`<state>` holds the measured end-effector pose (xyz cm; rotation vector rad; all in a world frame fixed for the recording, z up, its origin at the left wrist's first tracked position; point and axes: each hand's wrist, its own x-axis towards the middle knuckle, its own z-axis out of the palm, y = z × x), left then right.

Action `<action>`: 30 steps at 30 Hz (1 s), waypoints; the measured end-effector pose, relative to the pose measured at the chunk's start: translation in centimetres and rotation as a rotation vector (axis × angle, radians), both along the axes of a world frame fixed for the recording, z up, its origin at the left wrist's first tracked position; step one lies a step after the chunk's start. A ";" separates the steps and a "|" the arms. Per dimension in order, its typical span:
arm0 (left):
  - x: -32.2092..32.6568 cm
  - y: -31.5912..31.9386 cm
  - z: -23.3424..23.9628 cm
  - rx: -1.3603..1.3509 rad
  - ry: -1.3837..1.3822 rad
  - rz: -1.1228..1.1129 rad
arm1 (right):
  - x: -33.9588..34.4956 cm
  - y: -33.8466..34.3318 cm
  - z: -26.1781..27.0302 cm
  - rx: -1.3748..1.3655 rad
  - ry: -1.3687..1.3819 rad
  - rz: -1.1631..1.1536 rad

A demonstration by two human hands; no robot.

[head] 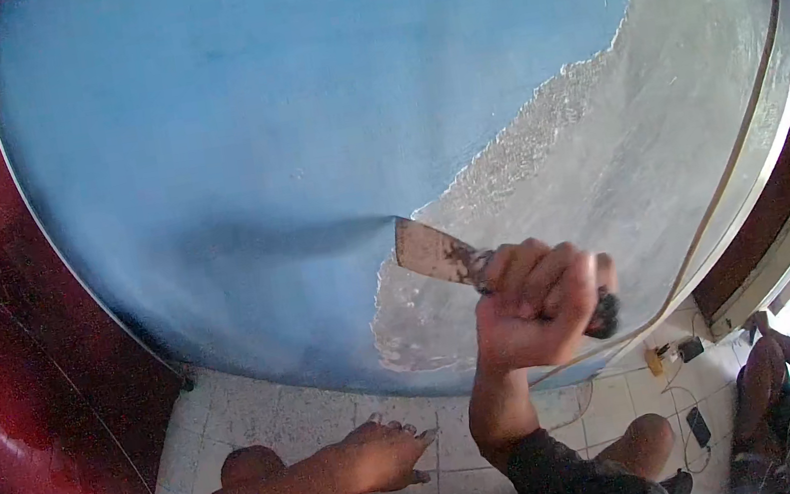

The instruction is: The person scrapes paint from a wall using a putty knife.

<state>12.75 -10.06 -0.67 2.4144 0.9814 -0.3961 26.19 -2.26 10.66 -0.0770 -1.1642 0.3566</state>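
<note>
In my raised right hand (535, 303) is the handle of a putty knife (433, 249). Its stained metal blade angles up and left, with the tip at the blue-painted wall (251, 138); I cannot tell whether it touches. A rough grey patch (551, 172) covers the wall's right side and lower middle, ending in a jagged edge against the blue paint. The blade lies over that edge, and a dark shadow falls to its left. My left hand (386, 453) rests low before my body, above the floor, with fingers loosely apart and nothing visible in it.
A glossy red panel (18, 315) with thin wire loops stands at left. A cable (739, 161) runs down the wall's right side. On the tiled floor (303, 404) lie a phone (698, 426) and a plug adapter (689, 348). Another person's leg (762, 377) shows at right.
</note>
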 end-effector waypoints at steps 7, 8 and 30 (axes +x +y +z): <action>-0.3 0.0 -0.1 0.031 -0.026 0.024 | 0.6 -1.3 -0.1 -0.331 0.097 0.322; -0.3 0.4 0.0 0.056 -0.053 0.029 | 0.8 -0.7 -0.7 -0.198 0.034 0.131; -1.3 0.3 -0.3 0.003 -0.056 -0.051 | 5.4 0.0 9.8 0.069 -0.013 0.145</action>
